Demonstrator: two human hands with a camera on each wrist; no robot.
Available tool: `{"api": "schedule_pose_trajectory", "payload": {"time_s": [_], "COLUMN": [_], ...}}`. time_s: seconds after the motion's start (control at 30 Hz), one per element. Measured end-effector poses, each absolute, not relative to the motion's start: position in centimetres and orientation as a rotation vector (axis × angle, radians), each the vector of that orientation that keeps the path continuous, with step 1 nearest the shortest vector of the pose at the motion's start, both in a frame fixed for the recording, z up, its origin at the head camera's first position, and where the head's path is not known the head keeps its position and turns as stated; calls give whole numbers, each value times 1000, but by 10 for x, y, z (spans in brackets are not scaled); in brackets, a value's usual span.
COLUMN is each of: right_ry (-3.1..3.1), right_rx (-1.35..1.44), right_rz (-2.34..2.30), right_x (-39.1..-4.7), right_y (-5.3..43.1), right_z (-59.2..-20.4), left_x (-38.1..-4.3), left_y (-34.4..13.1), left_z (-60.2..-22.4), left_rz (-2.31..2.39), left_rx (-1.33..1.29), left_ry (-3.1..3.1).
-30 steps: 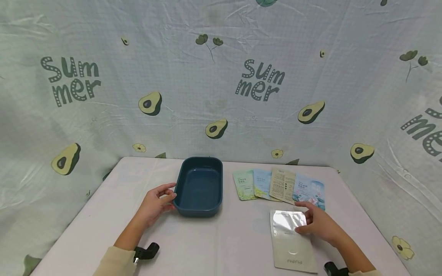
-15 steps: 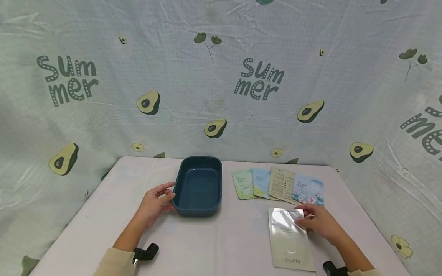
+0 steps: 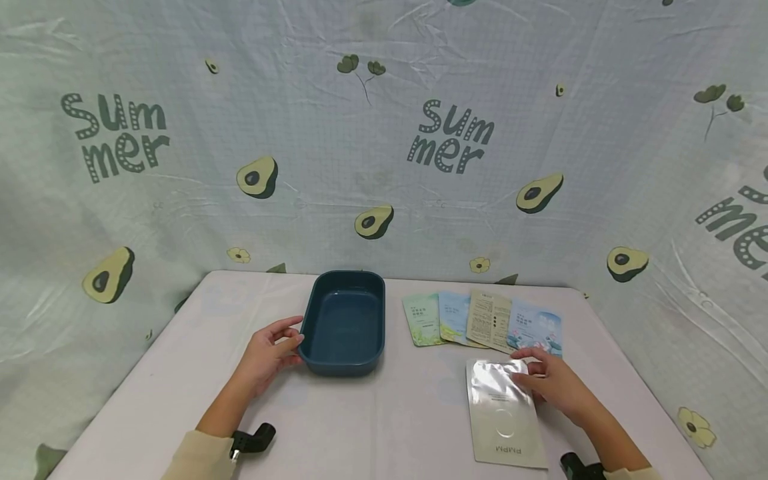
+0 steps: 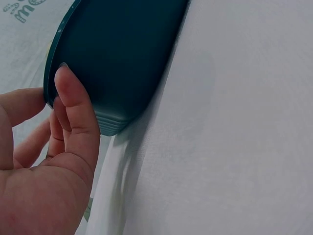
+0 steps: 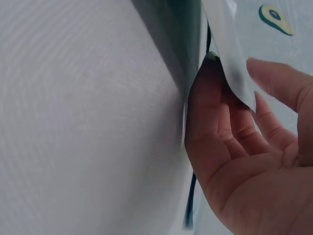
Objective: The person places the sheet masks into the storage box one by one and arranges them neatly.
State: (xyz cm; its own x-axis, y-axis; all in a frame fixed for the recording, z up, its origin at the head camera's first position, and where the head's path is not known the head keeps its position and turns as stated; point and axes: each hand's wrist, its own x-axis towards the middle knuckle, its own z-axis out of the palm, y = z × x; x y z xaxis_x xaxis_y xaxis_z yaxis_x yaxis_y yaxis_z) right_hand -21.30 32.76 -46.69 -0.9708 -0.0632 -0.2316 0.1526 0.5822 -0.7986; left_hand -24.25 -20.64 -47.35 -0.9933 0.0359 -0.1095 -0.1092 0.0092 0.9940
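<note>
On the left side of the table a deep blue rectangular dish stands upright. My left hand holds its left rim; in the left wrist view the fingers lie against the outer wall. Near the front right is a flat silvery sheet mask sachet, its lettering upside down. My right hand pinches the sachet's upper right edge, thumb above and fingers beneath, as the right wrist view shows with the sachet's edge. The sachet's near end lies low over the table.
Behind the sachet several sachets lie in an overlapping row: a green one, a blue-yellow one, a beige one and a blue floral one. The white table meets a printed curtain at the back.
My right hand and the silvery sachet have shifted slightly away from me, and the sachet's glare and lettering show differently. The left hand stays at the dish. The view has shifted a little.
</note>
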Motion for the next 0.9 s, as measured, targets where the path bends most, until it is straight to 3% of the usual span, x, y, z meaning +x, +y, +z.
{"api": "schedule_pose_trajectory", "payload": {"time_s": [0.47,0.9], "right_ry": [2385,2321], "right_rx": [-138,-171], "right_rz": [-1501,-1528], "right_x": [-210,-212], "right_y": [326,326], "right_z": [-460,-462], "left_x": [-242,-242], "left_y": [-206,-206], "left_z": [-473,-473], "left_rz": [2134,2127], "left_rx": [-86,-91], "left_ry": [2143,2141]}}
